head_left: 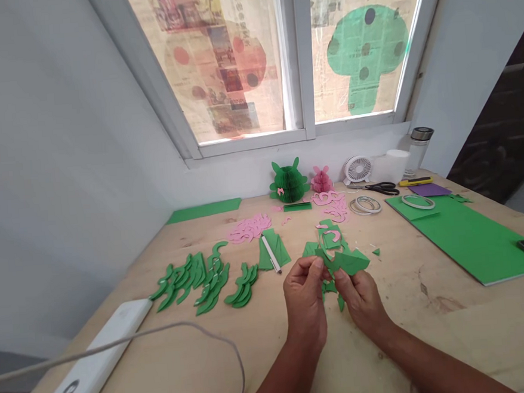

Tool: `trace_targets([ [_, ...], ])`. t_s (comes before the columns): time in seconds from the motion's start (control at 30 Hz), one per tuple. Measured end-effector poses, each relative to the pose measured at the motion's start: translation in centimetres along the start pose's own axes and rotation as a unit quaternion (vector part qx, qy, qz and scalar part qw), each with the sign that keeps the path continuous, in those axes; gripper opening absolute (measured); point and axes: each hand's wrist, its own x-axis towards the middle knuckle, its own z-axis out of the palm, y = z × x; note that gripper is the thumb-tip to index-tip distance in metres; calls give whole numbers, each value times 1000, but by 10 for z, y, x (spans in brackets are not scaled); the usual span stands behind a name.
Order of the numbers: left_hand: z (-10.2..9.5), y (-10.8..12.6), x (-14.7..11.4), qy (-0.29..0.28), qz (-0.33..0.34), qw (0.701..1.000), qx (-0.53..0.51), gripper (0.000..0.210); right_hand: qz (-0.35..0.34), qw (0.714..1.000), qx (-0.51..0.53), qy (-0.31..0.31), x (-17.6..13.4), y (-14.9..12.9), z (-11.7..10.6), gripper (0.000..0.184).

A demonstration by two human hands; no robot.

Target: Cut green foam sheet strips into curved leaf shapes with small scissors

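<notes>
Between both hands, above the table, is a piece of green paper [353, 262]. My left hand [305, 295] pinches its left part with thumb and fingers. My right hand [359, 297] is closed on its lower edge, thumb on top. Green paper scraps [330, 287] lie under the hands, partly hidden by them. Just beyond them are more green pieces and a pink curved cutout [333, 235]. To the left, a white pen [271, 254] rests on a green paper sheet [281, 247] with lines on it.
Stacked green cutouts [214, 283] and pink cutouts [249, 228] lie left. A green paper figure [289, 181] and a pink one [320, 179] stand by the window. Scissors [382, 188], tape rolls [365, 205] and a green board [471, 241] are right. A white power bank-like box [102, 351] and cable [163, 327] are front left.
</notes>
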Motion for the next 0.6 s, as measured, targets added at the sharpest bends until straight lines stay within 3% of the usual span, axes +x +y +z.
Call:
trace_targets([
  [0.6,0,0,0,-1,-34,999,-25,14,1,1000,5,-13,0,-1,-1,39],
])
